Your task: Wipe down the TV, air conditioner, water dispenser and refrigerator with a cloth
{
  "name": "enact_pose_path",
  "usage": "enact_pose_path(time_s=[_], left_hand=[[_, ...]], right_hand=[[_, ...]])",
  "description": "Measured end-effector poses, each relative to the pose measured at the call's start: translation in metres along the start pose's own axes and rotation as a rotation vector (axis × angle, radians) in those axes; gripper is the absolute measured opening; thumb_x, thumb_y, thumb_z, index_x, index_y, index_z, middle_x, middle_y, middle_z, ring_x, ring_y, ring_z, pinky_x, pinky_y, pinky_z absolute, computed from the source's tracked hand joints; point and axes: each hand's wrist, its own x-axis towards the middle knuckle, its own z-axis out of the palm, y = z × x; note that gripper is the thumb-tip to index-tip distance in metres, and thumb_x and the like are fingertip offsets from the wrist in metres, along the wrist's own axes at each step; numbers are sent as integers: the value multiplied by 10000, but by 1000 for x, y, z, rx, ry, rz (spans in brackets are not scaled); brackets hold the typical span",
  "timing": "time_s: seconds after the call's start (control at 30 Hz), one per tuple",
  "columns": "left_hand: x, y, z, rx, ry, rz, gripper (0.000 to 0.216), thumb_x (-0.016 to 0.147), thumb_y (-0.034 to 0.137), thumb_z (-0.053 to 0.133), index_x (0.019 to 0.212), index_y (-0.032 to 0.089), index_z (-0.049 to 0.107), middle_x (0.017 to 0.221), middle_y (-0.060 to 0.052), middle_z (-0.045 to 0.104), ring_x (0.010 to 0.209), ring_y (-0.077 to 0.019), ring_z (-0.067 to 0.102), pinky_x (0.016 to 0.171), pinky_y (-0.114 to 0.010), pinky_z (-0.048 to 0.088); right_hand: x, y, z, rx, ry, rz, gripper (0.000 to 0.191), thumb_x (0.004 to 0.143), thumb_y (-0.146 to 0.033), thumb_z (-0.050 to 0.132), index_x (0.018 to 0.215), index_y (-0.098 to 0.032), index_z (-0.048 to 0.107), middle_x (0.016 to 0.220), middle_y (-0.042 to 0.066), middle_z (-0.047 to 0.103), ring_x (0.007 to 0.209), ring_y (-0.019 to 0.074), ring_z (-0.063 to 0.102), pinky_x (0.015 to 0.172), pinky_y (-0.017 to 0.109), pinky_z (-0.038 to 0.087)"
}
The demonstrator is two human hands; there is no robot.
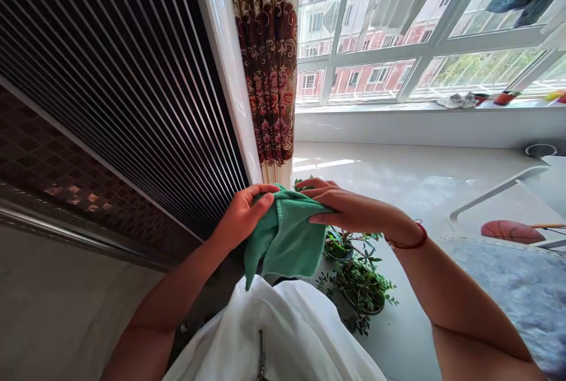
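A green cloth (pixel 289 236) hangs in front of my chest, held up by both hands. My left hand (pixel 243 216) grips its upper left edge, thumb over the top. My right hand (pixel 342 204) pinches the upper right edge, fingers pointing left; a red band circles that wrist. The lower part of the cloth droops down toward my white shirt (pixel 283 334).
A dark ribbed panel (pixel 110 74) with a white frame fills the left. A patterned curtain (pixel 269 56) hangs beside it. Potted plants (pixel 358 281) stand on the pale floor below my hands. A basketball (pixel 510 232) and a grey rug (pixel 522 292) lie to the right, under wide windows (pixel 398 27).
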Motion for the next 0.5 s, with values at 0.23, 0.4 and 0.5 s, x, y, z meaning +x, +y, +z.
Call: enact_pose_path(time_s=[0.23, 0.4, 0.5], left_hand=[[47, -17, 45, 816, 186, 378, 35, 915, 168, 741, 890, 193, 742, 1160, -99, 675, 1136, -285, 654, 1038, -442, 579], [106, -49, 86, 997, 293, 340, 124, 889, 91, 660, 914, 206, 620, 1008, -79, 727, 915, -257, 724, 816, -358, 603], [125, -79, 107, 1118, 270, 261, 122, 880, 116, 627, 853, 226, 584, 813, -62, 703, 753, -280, 720, 663, -360, 576]], right_hand=[[7, 63, -8, -282, 413, 240, 290, 1066, -467, 615, 961, -216, 716, 1326, 168, 704, 1270, 362, 622, 1120, 603, 523], [26, 111, 61, 211, 680, 647, 440, 1086, -595, 422, 1302, -297, 662, 1414, 165, 639, 1394, 386, 590, 1220, 604, 531], [34, 127, 96, 427, 504, 597, 535, 1098, -699, 407, 1212, -291, 734, 1135, 86, 755, 1081, 297, 742, 1006, 506, 667]])
